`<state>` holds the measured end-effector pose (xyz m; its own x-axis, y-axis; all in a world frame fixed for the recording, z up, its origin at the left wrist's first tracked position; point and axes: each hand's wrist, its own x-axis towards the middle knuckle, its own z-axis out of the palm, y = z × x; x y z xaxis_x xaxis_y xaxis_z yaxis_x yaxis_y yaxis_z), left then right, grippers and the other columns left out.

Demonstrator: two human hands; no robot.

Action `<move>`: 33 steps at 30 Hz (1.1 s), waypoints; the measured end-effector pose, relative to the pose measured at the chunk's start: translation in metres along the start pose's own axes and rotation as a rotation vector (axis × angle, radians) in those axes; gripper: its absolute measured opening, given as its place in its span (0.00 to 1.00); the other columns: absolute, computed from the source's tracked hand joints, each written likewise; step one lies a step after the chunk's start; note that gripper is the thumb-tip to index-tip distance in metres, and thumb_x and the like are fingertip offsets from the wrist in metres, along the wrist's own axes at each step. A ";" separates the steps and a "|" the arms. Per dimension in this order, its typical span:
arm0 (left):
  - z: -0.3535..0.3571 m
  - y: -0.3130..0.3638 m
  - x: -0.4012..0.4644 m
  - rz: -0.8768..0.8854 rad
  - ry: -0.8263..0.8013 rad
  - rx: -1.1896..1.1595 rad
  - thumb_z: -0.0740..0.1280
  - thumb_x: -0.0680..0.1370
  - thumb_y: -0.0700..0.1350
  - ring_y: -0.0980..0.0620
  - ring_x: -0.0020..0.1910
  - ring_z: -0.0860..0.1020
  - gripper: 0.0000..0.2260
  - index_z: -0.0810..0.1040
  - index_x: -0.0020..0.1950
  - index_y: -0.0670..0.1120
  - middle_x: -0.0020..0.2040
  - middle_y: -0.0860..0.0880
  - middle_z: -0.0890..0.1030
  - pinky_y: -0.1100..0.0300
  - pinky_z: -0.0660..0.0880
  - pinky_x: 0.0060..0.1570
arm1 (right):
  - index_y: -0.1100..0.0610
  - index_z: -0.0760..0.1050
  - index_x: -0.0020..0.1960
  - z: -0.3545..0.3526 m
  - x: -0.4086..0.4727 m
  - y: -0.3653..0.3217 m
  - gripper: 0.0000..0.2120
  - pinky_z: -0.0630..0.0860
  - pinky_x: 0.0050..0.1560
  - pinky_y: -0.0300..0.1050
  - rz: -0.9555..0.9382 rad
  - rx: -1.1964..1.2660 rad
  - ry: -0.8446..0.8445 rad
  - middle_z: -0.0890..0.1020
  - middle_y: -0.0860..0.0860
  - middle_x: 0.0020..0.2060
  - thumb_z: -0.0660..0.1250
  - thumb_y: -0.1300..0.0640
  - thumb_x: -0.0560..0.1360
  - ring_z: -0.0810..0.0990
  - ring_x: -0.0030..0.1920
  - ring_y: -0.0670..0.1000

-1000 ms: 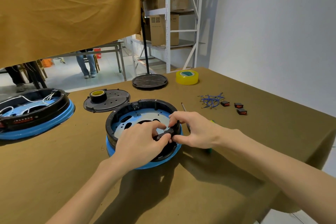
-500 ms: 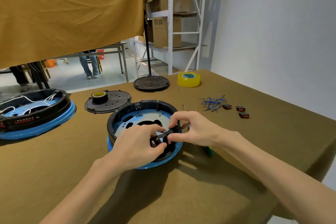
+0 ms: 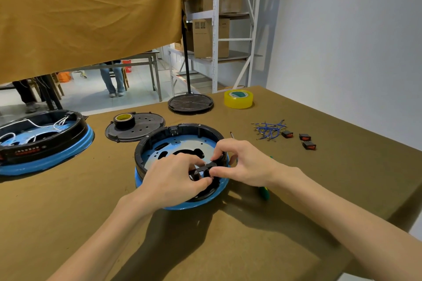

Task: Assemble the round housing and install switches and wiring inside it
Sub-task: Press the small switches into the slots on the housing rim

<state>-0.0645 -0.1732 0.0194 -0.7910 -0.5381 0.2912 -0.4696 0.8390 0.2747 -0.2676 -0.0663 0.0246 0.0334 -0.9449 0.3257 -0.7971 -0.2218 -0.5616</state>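
A round housing (image 3: 159, 137) with a black ring wall, a blue base and a pale perforated plate inside sits mid-table. Over its near right rim, my left hand (image 3: 175, 178) and my right hand (image 3: 242, 162) both pinch a small black part (image 3: 203, 169), held just inside the wall. Three black switches with red faces (image 3: 303, 140) and a bunch of short blue wires (image 3: 268, 130) lie to the right.
A second housing (image 3: 45, 141) with white wires stands at the left. A black cover (image 3: 141, 129) carries a black tape roll (image 3: 124, 120). A round stand base (image 3: 190, 102) and yellow tape (image 3: 238, 98) lie behind. A green-handled screwdriver (image 3: 263, 191) is under my right wrist.
Both hands stayed at the housing's near right rim and turned the small black part between their fingertips, lifting it slightly. The camera view shifted a little.
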 end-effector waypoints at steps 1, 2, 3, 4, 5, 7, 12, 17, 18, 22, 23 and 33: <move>0.000 0.000 0.000 0.002 0.001 0.001 0.66 0.75 0.69 0.59 0.53 0.81 0.25 0.79 0.68 0.59 0.57 0.59 0.84 0.58 0.82 0.49 | 0.45 0.77 0.50 0.001 0.000 0.000 0.09 0.74 0.50 0.42 -0.005 -0.002 0.002 0.79 0.41 0.47 0.72 0.41 0.76 0.77 0.54 0.47; 0.000 -0.001 -0.001 0.003 0.002 -0.001 0.66 0.75 0.69 0.60 0.53 0.81 0.25 0.79 0.68 0.59 0.58 0.59 0.84 0.58 0.82 0.49 | 0.45 0.77 0.51 0.002 -0.001 -0.001 0.09 0.75 0.50 0.43 -0.013 -0.002 0.007 0.79 0.41 0.47 0.72 0.42 0.77 0.77 0.54 0.47; 0.000 0.000 -0.001 0.003 0.004 -0.004 0.65 0.75 0.70 0.60 0.53 0.82 0.26 0.80 0.67 0.59 0.57 0.59 0.84 0.57 0.82 0.49 | 0.45 0.77 0.50 0.003 -0.001 0.000 0.09 0.75 0.49 0.44 -0.024 -0.001 0.012 0.79 0.41 0.47 0.72 0.42 0.77 0.77 0.53 0.47; 0.001 0.000 -0.002 0.003 0.006 -0.005 0.65 0.75 0.71 0.60 0.53 0.82 0.26 0.80 0.67 0.59 0.57 0.59 0.84 0.57 0.82 0.49 | 0.45 0.77 0.50 0.003 -0.002 0.000 0.09 0.76 0.49 0.44 -0.038 -0.006 0.018 0.78 0.41 0.47 0.72 0.42 0.77 0.77 0.53 0.47; 0.001 0.001 -0.002 0.003 0.009 -0.003 0.64 0.75 0.71 0.60 0.52 0.82 0.26 0.80 0.66 0.59 0.56 0.59 0.85 0.57 0.82 0.49 | 0.45 0.76 0.50 0.003 -0.003 0.000 0.09 0.76 0.48 0.43 -0.053 -0.018 0.024 0.78 0.41 0.47 0.72 0.43 0.77 0.77 0.53 0.47; 0.002 0.002 0.001 0.000 0.020 0.007 0.64 0.75 0.72 0.61 0.51 0.82 0.26 0.80 0.66 0.59 0.55 0.59 0.85 0.58 0.82 0.47 | 0.46 0.76 0.50 0.001 -0.001 0.000 0.09 0.76 0.49 0.43 -0.060 -0.028 0.018 0.78 0.41 0.46 0.72 0.43 0.78 0.77 0.52 0.47; 0.004 0.002 0.006 -0.019 0.023 0.009 0.65 0.74 0.71 0.61 0.50 0.81 0.27 0.80 0.67 0.58 0.54 0.59 0.84 0.61 0.81 0.45 | 0.47 0.77 0.50 0.002 0.001 0.000 0.08 0.79 0.48 0.50 -0.061 -0.020 0.017 0.78 0.42 0.46 0.71 0.44 0.78 0.78 0.51 0.48; 0.007 0.002 0.006 -0.031 0.051 0.008 0.65 0.74 0.71 0.62 0.50 0.82 0.27 0.80 0.67 0.59 0.54 0.59 0.85 0.63 0.81 0.44 | 0.47 0.77 0.51 0.003 0.001 0.004 0.07 0.78 0.49 0.50 -0.069 -0.003 0.014 0.78 0.43 0.47 0.71 0.45 0.79 0.77 0.51 0.50; 0.007 0.001 0.006 -0.027 0.054 0.009 0.65 0.74 0.71 0.62 0.50 0.82 0.27 0.80 0.67 0.59 0.54 0.59 0.85 0.64 0.80 0.43 | 0.46 0.76 0.51 0.004 0.001 0.005 0.07 0.78 0.49 0.47 -0.078 -0.011 0.024 0.78 0.43 0.47 0.70 0.45 0.79 0.77 0.51 0.50; 0.008 0.002 0.005 -0.013 0.069 0.020 0.63 0.74 0.72 0.63 0.48 0.81 0.27 0.79 0.68 0.61 0.52 0.61 0.85 0.65 0.80 0.40 | 0.43 0.76 0.52 0.007 0.001 0.010 0.07 0.78 0.50 0.44 -0.073 0.000 0.044 0.78 0.42 0.49 0.69 0.42 0.79 0.78 0.54 0.50; 0.007 0.002 0.005 -0.007 0.072 0.025 0.63 0.74 0.72 0.63 0.47 0.81 0.26 0.78 0.67 0.61 0.51 0.61 0.85 0.65 0.80 0.40 | 0.43 0.76 0.52 0.007 0.002 0.013 0.07 0.79 0.52 0.45 -0.051 0.015 0.041 0.79 0.42 0.52 0.70 0.43 0.78 0.78 0.57 0.49; 0.007 0.011 0.008 0.050 0.097 0.047 0.62 0.77 0.70 0.63 0.42 0.76 0.23 0.75 0.70 0.65 0.48 0.65 0.79 0.72 0.70 0.36 | 0.49 0.81 0.55 -0.049 -0.007 0.056 0.06 0.78 0.56 0.46 0.350 -0.183 0.588 0.80 0.45 0.52 0.68 0.51 0.79 0.79 0.55 0.45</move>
<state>-0.0789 -0.1678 0.0184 -0.7733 -0.4986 0.3917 -0.4499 0.8668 0.2152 -0.3420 -0.0608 0.0277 -0.5335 -0.6550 0.5351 -0.7917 0.1641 -0.5884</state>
